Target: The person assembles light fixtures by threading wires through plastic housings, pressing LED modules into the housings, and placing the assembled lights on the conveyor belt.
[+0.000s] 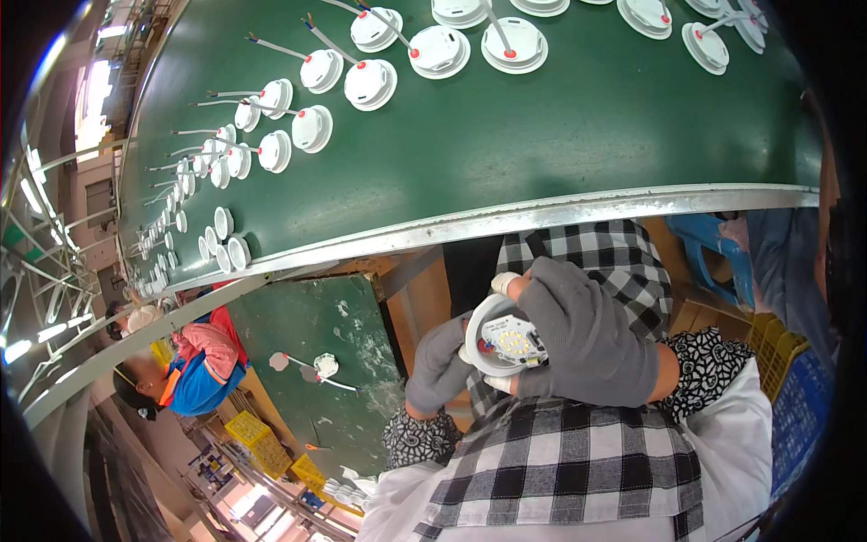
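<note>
Over my lap, a white round lamp housing [479, 364] is tilted with its open face toward me. Inside it sits a circuit board [513, 341] with small yellow LEDs, and red and blue wire ends show beside the board. My right hand [587, 339], in a grey glove with pale fingertip covers, is closed round the housing's far side and rim. The gloved left hand [440, 364] grips the opposite edge with its fingertips; part of its fingers is hidden behind the housing.
Many white lamps with wire leads [440, 51] stand in rows on the green conveyor belt [433, 144], edged by a metal rail [506, 215]. Several white cups [223, 242] cluster nearby. A side table [298, 316] holds a lamp part [325, 365]. A co-worker [203, 361] sits left; a blue crate [804, 406] stands right.
</note>
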The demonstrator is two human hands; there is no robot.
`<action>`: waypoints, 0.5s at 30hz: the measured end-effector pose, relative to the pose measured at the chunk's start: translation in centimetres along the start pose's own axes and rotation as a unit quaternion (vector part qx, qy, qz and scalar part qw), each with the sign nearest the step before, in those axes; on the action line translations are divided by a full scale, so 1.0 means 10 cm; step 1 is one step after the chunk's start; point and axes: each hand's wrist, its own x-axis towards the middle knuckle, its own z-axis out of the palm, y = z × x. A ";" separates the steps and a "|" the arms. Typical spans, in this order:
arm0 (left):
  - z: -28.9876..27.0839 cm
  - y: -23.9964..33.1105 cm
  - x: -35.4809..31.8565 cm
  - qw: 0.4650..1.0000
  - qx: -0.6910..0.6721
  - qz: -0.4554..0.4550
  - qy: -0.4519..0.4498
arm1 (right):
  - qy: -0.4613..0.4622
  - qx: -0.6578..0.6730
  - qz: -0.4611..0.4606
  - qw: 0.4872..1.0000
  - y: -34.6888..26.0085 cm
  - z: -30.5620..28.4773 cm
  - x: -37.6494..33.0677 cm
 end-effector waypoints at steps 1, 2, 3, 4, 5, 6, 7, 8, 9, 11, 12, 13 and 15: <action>0.00 -0.09 0.00 0.996 -0.083 0.015 -0.018 | 0.033 -0.006 -0.028 0.999 0.00 0.00 -0.01; -0.01 -0.15 0.01 0.985 -0.165 0.030 -0.036 | 0.035 -0.004 -0.026 0.999 0.00 0.00 -0.01; -0.03 -0.18 0.02 0.985 -0.164 0.028 -0.038 | 0.030 -0.009 -0.023 0.999 0.00 -0.01 0.00; -0.05 -0.20 0.06 0.985 -0.157 0.038 -0.056 | 0.024 -0.014 -0.021 0.999 0.00 -0.02 0.01; -0.06 -0.21 0.08 0.985 -0.149 0.048 -0.073 | 0.025 -0.013 -0.019 0.999 0.00 -0.03 0.01; -0.07 -0.21 0.07 0.985 -0.149 0.046 -0.076 | -0.007 0.002 0.018 1.000 -0.01 -0.04 0.00; -0.07 -0.23 0.07 0.980 -0.178 0.026 -0.080 | -0.039 0.016 0.056 0.998 0.00 -0.05 0.00; -0.06 -0.24 0.07 0.975 -0.206 0.005 -0.083 | -0.038 0.016 0.059 0.997 0.03 -0.04 -0.01; -0.07 -0.23 0.06 0.975 -0.206 0.003 -0.086 | -0.028 0.028 0.055 0.998 0.06 -0.03 -0.01; -0.06 -0.20 0.00 0.970 -0.231 -0.041 -0.068 | -0.020 0.043 0.051 0.998 0.09 -0.04 -0.02; -0.05 -0.17 0.01 0.970 -0.231 -0.042 -0.068 | -0.042 0.073 0.056 0.995 0.11 -0.05 -0.01; -0.03 -0.13 0.00 0.968 -0.238 -0.040 -0.063 | -0.065 0.104 0.061 0.991 0.13 -0.05 -0.01; -0.02 -0.03 0.00 0.970 -0.232 -0.025 -0.060 | -0.087 0.172 0.063 0.979 0.23 -0.04 -0.01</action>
